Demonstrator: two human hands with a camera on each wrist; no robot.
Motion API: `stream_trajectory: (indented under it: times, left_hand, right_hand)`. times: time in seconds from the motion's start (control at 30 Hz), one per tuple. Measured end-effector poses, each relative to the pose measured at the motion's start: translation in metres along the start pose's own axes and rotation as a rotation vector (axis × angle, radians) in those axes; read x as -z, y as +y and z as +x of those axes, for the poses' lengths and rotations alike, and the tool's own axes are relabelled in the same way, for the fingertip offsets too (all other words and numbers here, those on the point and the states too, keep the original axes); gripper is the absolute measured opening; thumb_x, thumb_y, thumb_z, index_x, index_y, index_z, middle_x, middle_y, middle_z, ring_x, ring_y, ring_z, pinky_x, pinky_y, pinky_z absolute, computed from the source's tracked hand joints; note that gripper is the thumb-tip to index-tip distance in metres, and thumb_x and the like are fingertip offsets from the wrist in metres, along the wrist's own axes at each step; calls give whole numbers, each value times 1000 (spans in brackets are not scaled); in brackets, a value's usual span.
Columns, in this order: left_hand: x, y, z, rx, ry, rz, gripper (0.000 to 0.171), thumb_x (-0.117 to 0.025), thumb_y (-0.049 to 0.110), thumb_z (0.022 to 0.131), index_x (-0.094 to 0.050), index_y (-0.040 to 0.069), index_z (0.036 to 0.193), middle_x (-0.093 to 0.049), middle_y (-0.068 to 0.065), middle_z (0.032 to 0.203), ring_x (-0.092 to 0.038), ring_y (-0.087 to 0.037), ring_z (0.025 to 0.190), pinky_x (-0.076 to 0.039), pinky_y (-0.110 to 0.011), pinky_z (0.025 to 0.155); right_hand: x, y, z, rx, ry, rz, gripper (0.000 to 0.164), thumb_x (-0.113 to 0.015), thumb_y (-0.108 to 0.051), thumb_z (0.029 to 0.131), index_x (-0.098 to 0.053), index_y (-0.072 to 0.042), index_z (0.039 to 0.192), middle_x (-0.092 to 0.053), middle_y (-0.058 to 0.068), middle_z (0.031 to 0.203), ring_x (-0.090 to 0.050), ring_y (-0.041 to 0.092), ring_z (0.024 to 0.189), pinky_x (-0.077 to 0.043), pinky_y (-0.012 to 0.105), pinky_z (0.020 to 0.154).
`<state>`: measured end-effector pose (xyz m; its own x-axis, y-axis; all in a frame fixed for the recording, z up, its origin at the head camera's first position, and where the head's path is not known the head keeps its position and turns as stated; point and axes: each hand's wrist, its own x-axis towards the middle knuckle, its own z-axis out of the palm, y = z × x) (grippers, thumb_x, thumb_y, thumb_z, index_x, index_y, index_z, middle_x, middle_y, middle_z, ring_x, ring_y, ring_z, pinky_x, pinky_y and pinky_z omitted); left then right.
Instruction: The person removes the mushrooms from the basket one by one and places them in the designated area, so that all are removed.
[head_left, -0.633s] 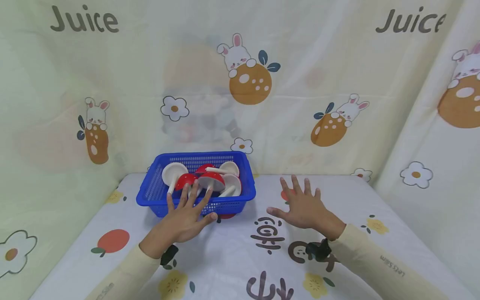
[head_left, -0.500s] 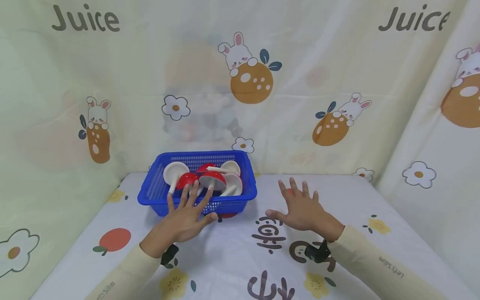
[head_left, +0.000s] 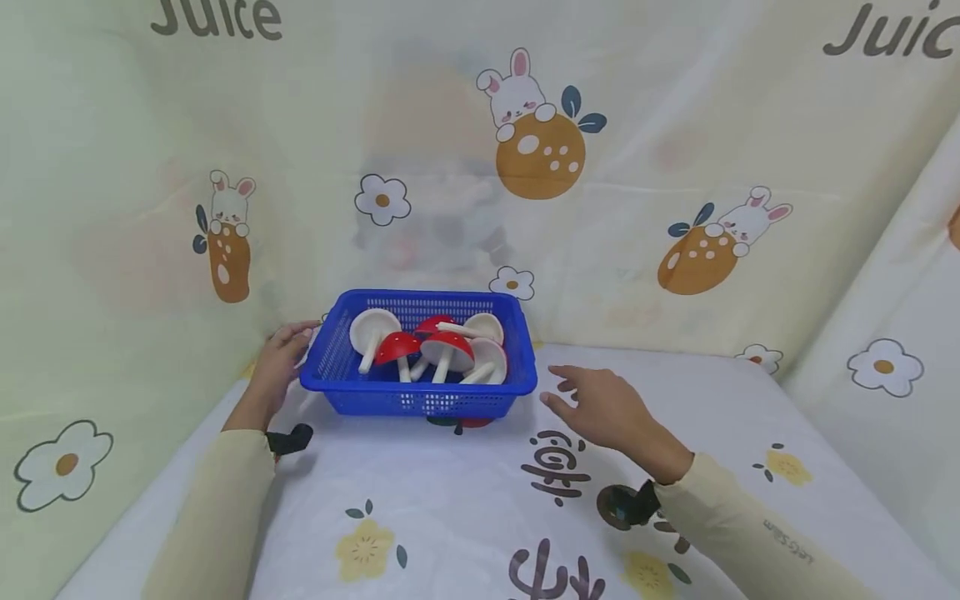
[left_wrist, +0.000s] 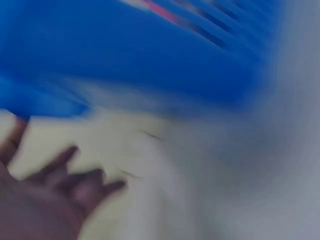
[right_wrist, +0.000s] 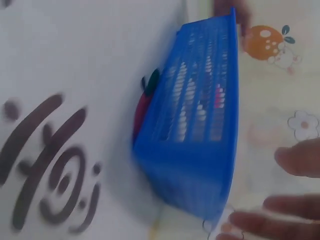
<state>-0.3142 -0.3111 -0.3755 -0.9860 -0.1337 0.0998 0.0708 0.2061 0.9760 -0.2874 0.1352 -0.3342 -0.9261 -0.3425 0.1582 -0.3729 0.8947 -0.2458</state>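
A blue plastic basket with perforated walls stands at the back of the table, left of centre in the head view. Inside lie several toy mushrooms with red, white-dotted caps and white stems. My left hand is beside the basket's left end, fingers extended close to its rim; the blurred left wrist view has its fingers just under the blue rim. Off the basket's right end, my right hand hangs with fingers pointing toward it, a gap between them. Neither hand holds anything.
A white printed cloth covers the table. Behind it hangs a pale curtain with rabbit and flower prints, and its side panels flank the table left and right.
My left hand has moved from in front of the basket around to its left end. My right hand has turned to point at the basket's right end. The head view has shifted right.
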Motion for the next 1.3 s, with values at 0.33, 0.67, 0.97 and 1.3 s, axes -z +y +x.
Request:
stream_trajectory:
  times: [0.33,0.67,0.97,1.3]
  left_hand:
    - [-4,-59,21,25,-109,-293,54,-38,51,103,-28,35,154,-15,-6,165,-28,-33,147,-40,-42,111]
    - [-13,-58,22,52,-84,-274,55,-38,52,103,-26,38,154,-11,1,167,-18,-34,152,-23,-58,119]
    - [-5,-60,23,33,-65,-300,56,-42,55,101,-31,39,153,-13,4,167,-18,-32,152,-23,-58,120]
    - [-5,-60,22,43,-64,-288,56,-41,57,100,-29,41,153,-13,5,167,-18,-31,153,-23,-57,120]
  right_hand:
    - [-28,-60,69,115,208,349,17,-72,-23,90,-75,-11,102,-73,2,89,-63,16,75,-54,24,61]
    - [-71,-67,131,-110,111,352,26,-77,-18,85,-65,-10,106,-70,7,98,-65,21,82,-59,31,69]
    - [-74,-71,140,-31,174,279,14,-74,-17,88,-72,-5,93,-73,7,86,-63,19,66,-55,26,57]
    - [-64,-63,135,83,342,275,11,-71,-15,89,-75,-5,87,-72,6,78,-60,17,64,-51,26,56]
